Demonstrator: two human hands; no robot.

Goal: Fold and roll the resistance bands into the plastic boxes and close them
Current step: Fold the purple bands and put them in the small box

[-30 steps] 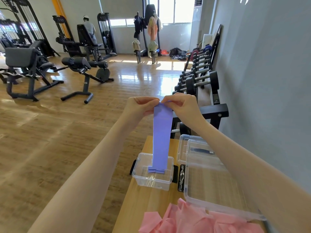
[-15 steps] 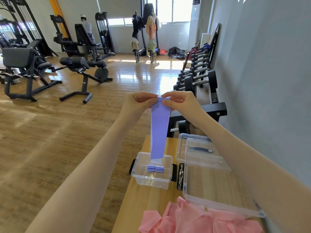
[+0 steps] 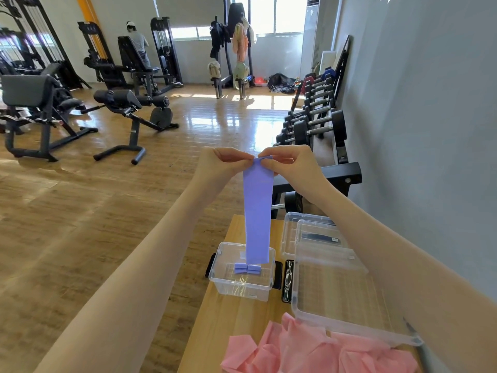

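Head view: my left hand (image 3: 223,164) and my right hand (image 3: 287,164) are raised side by side, well above the small clear box (image 3: 242,275), and both pinch the top edge of the purple band (image 3: 257,211) between thumb and curled fingers. The top edge is folded or rolled over a little where my fingertips meet. The band hangs straight down as a flat strip, and its lower end reaches into the open top of the small clear box. On the floor of that box, just left of the hanging end, lie small purple folded pieces (image 3: 247,268); I cannot tell whether they belong to the same band.

The small clear box stands on the wooden counter (image 3: 215,319), with black clasps at its left and right sides. Just right of it lies a large clear lid or tray (image 3: 336,297), and beyond that, further from me, another clear box (image 3: 301,232) with a dark item inside. Nearer to me than the small clear box, a crumpled pink band (image 3: 309,351) is heaped on the counter, partly under the edge of the large clear tray. Beyond the counter stands a dumbbell rack (image 3: 317,122) along the grey wall.
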